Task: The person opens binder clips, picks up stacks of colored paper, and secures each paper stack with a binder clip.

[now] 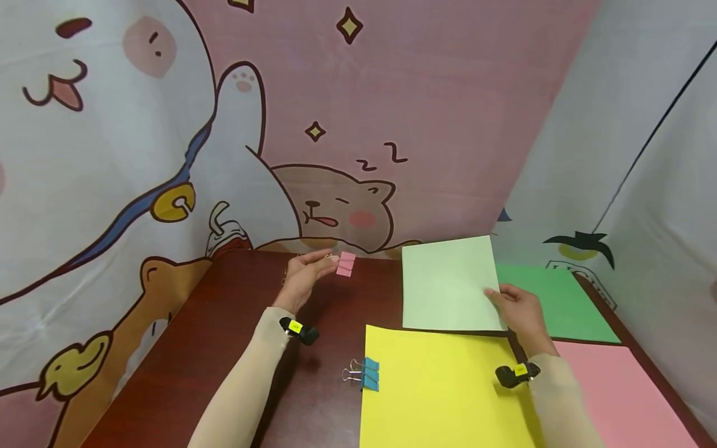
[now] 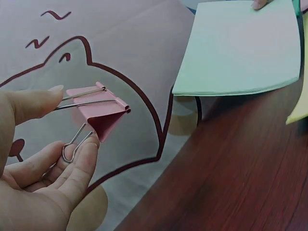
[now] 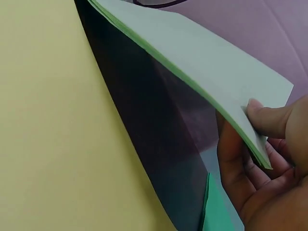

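Observation:
My left hand (image 1: 303, 278) pinches a pink binder clip (image 2: 103, 111) by its wire handles, thumb on one and fingers on the other. In the left wrist view the clip's mouth faces away from the palm. My right hand (image 1: 521, 311) grips the right edge of a stack of light green paper (image 1: 450, 286), thumb on the front face and fingers behind. The stack is raised and tilted at the back of the table, and its layered edge shows in the right wrist view (image 3: 192, 82). A gap separates the clip from the stack's left edge.
Yellow paper (image 1: 442, 386) lies in front, with a blue binder clip (image 1: 370, 374) on its left edge. Darker green paper (image 1: 566, 305) and pink paper (image 1: 622, 386) lie at the right. A cartoon-printed cloth (image 1: 448, 124) hangs behind the dark red table (image 1: 196, 348).

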Motion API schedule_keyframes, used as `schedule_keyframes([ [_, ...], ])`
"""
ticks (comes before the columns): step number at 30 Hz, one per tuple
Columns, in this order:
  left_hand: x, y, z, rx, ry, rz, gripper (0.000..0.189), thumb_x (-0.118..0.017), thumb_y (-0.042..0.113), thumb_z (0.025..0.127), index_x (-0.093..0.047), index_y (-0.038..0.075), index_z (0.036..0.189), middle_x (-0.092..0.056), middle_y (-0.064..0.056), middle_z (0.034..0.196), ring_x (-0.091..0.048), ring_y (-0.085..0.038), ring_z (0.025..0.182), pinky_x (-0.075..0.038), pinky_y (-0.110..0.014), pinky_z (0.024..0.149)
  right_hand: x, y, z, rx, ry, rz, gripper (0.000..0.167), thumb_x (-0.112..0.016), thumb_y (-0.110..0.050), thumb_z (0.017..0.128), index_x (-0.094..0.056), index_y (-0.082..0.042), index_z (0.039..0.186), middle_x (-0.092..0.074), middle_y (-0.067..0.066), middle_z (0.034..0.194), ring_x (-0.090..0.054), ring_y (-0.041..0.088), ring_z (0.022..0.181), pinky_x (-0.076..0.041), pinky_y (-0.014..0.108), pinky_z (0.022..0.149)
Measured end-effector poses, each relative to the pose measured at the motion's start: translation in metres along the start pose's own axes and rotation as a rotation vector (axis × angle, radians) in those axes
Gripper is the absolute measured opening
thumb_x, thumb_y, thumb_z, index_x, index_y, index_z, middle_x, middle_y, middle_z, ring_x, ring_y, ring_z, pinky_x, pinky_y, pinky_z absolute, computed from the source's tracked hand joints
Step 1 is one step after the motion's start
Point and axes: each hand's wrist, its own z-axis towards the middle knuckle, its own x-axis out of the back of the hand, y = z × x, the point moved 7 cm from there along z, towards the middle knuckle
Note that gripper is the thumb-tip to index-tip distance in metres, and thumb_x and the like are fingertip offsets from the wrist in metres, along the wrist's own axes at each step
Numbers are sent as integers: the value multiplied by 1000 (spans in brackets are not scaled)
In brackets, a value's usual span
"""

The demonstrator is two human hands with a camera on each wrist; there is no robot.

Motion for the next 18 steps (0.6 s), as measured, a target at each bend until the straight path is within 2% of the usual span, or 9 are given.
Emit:
schedule_keyframes([
  [2,-3,3,-3,-7,-9,-6,48,-78,14,91,-64,0,135,-63,-19,138,-75,-16,103,-56,-34,102,2,1,0,-12,13,20,77,-60,-56,98,-49,-1,150,-58,25,144,-59,2,93,-51,14,72],
  [4,-7,7,-6,-11,-21,-12,47,-77,14,92,-64,1,135,-62,-18,139,-74,-16,105,-55,-35,105,3,0,0,-21,19,41,79,-61,-59,97,-49,-2,150,-58,23,143,-56,-3,90,-50,13,72],
  [8,-14,12,-10,-31,-34,-58,43,-75,12,94,-65,1,134,-58,-19,144,-73,-15,108,-51,-39,110,5,-5,-2,-20,37,80,78,-62,-61,94,-53,-4,147,-66,11,130,-57,-4,90,-52,14,72],
  [12,-20,16,-12,-61,-26,-123,41,-72,5,94,-64,-4,133,-58,-22,140,-72,-15,103,-55,-37,104,5,-15,-6,-17,58,128,75,-65,-60,93,-56,-6,143,-67,-9,112,-58,-3,89,-54,15,73],
  [15,-22,18,-15,-63,-11,-145,40,-72,3,93,-65,-5,131,-63,-19,131,-73,-14,100,-59,-33,98,6,-23,-9,-13,73,172,68,-67,-58,92,-60,-8,137,-66,-20,99,-59,-2,88,-54,17,72],
  [18,-24,19,-17,-64,-3,-153,39,-72,3,94,-66,-5,131,-64,-17,129,-73,-14,100,-57,-36,101,8,-29,-11,-9,91,240,55,-70,-55,91,-65,-12,126,-65,-26,87,-61,0,82,-56,19,69],
])
